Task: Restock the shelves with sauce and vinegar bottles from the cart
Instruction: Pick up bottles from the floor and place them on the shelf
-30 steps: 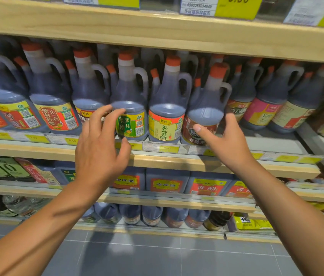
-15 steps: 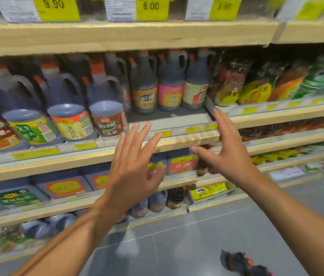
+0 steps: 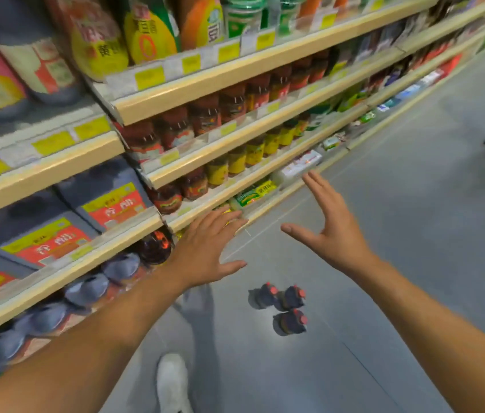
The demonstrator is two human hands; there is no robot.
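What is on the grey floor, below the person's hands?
Three dark bottles with red caps stand close together on the floor; a white shoe is nearer. The left hand and the right hand hold nothing. The forearms hide the floor beneath them.

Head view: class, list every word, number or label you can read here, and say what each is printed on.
"香醋": red label of the blue vinegar pack; seemingly again on the pack to its left.
Yellow price tags: too blurred, no numbers readable.
Pouches, jars, floor bottles: print too blurred or small.
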